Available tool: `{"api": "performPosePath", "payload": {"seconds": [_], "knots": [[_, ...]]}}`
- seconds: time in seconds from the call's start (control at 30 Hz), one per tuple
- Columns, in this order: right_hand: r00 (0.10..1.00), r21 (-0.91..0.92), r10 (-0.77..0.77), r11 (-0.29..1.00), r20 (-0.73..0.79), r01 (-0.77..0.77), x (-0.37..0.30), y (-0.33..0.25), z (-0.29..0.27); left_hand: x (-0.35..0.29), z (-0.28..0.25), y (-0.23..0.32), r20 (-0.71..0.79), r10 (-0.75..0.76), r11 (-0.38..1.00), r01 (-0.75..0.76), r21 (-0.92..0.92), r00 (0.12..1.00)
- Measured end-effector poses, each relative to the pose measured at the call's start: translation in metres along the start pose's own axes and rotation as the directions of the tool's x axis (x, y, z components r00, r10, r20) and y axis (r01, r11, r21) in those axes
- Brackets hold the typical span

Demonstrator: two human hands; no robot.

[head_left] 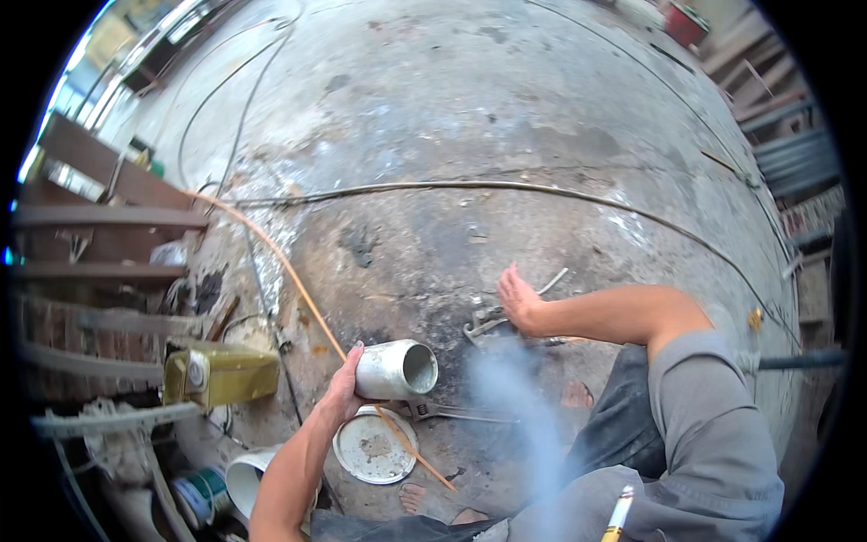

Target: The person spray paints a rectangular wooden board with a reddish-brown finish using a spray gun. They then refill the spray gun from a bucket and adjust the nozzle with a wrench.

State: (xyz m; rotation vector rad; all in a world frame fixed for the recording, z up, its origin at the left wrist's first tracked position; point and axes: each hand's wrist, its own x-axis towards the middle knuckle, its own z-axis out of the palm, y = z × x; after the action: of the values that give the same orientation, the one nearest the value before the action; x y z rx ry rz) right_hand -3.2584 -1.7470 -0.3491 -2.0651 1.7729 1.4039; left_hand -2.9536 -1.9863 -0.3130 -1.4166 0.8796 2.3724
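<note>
Stained concrete floor fills the head view. The left hand grasps a pale cylinder near a white lid, its long axis roughly crosswise, mouth facing right; the right hand, fingers extended, apparently empty, is farther off, ahead and rightward.

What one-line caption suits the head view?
Left hand holds a silvery hollow cylinder near a round white lid; right hand hovers, open, above a stained grey concrete floor.

The silvery cylindrical can looks like dull, scuffed metal to me, the round white lid like smeared matt plastic; the boxy olive-yellow tin shines, and the grey concrete floor looks rough.
</note>
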Motion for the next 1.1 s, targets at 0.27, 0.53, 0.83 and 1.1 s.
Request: {"api": "performPosePath", "payload": {"seconds": [0.27, 0.53, 0.83, 1.1], "knots": [[0.972, 0.504, 0.12, 0.864, -0.202, -0.002, -0.028, 0.048, -0.028, 0.065, 0.025, 0.004, -0.117, -0.051, 0.989, 0.066, 0.133, 0.992], [0.208, 0.605, 0.742, 0.315, -0.638, 0.731, -0.087, 0.133, -0.209, 0.067, -0.016, -0.004, -0.249, -0.008, 0.99, 0.042, 0.133, 0.968], [-0.42, 0.071, 0.502, 0.7, -0.756, 0.71, -0.246, 0.108, -0.267, 0.088, 0.021, 0.0, -0.506, 0.152, 0.949, 0.018, 0.315, 0.849], [-0.403, 0.062, 0.505, 0.679, -0.763, 0.732, -0.245, 0.082, -0.288, 0.117, -0.045, -0.017, -0.519, 0.303, 0.814, 0.067, 0.577, 0.799]]}}
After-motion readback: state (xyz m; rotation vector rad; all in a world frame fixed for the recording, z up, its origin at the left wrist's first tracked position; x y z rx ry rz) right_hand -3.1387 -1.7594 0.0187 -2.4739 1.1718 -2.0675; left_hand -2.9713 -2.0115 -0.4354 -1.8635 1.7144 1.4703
